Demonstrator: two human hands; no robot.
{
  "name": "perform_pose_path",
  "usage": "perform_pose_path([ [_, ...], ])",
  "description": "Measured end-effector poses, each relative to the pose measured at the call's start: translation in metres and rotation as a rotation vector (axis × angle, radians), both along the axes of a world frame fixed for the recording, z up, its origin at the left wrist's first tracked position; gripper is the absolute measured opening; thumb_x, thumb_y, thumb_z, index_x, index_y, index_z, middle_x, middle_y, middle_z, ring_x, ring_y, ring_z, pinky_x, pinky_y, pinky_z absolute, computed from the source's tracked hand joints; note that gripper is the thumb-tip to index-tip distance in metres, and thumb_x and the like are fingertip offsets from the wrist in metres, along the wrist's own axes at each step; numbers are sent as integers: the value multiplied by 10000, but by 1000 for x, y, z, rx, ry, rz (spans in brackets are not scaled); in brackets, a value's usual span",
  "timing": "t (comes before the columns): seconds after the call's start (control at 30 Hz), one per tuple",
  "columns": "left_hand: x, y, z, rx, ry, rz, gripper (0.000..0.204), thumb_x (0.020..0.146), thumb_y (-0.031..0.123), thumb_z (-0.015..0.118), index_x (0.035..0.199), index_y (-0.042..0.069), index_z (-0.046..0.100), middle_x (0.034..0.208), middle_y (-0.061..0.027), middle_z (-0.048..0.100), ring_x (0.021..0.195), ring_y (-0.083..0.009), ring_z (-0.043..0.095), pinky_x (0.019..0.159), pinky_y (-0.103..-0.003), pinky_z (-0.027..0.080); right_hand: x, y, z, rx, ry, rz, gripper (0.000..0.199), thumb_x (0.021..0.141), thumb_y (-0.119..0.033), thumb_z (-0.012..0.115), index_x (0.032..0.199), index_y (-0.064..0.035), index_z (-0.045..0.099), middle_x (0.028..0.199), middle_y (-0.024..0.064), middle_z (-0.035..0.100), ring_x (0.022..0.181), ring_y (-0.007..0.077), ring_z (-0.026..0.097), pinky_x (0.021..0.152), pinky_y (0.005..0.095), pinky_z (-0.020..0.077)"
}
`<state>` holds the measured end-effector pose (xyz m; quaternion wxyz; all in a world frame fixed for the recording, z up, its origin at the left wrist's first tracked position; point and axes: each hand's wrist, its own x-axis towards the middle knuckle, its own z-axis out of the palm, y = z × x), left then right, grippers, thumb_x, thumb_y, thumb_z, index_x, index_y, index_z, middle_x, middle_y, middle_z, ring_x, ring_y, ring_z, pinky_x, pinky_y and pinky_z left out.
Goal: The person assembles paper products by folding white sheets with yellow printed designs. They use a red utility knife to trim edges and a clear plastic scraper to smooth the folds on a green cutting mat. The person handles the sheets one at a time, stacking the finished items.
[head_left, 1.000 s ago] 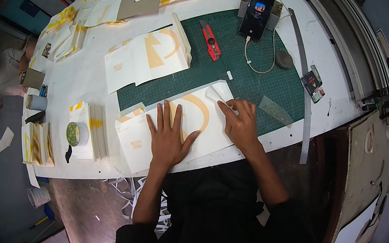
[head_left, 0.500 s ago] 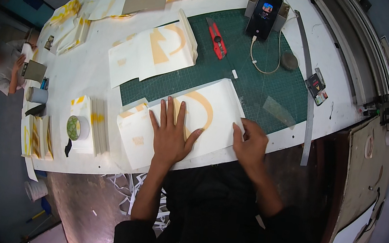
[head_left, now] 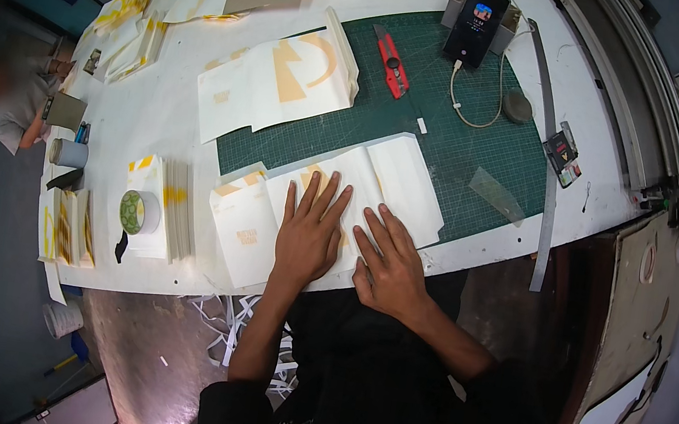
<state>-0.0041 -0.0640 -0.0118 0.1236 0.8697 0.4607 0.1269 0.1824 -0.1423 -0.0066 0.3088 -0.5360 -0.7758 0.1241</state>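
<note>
White tabletop (head_left: 155, 115) and green cutting mat (head_left: 468, 143) were seen strewn with printed sheets. At the near edge, a folded white sheet (head_left: 400, 177) was pinned flat on the mat: left hand (head_left: 310, 238) spread open, fingers splayed, nothing gripped; right hand (head_left: 391, 262) pressed beside it, equally flat. A red utility knife (head_left: 392, 62) was left well apart, further up the mat.

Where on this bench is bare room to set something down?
Bare green mat lies between the red knife, phone cable and clear scraper. Both hands, left hand and right hand, cover the folded sheet; stacks crowd the left.
</note>
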Motion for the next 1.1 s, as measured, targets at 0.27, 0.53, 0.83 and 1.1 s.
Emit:
perform_pose_path([
  [0.27,-3,3,6,-56,-87,-27,614,971,184,628,1574,119,538,1704,-126,413,1597,-406,310,1311,-629,144,27,66,-5,40,133,-57,311,939,-108,713,1207,52,725,1308,179,692,1204,349,625,991,463,509],
  [0.53,3,2,2,22,-107,35,521,1004,306,711,1473,89,645,1636,-137,511,1562,-387,393,1296,-614,216,30,94,-6,134,-152,-3,303,946,-123,711,1195,46,744,1352,129,692,1115,297,625,936,416,498],
  [0.83,3,1,3,-9,-136,41,518,986,219,708,1468,48,626,1642,-185,483,1561,-408,388,1293,-627,212,22,93,-8,160,-290,0,333,958,-132,680,1200,86,742,1380,154,682,1126,283,609,921,415,484],
  [1.1,2,0,4,-11,-156,46,519,979,197,706,1467,39,623,1636,-196,486,1564,-408,385,1292,-631,212,20,92,-7,139,-383,12,361,927,-111,650,1220,77,744,1413,170,668,1126,276,598,921,400,474],
])
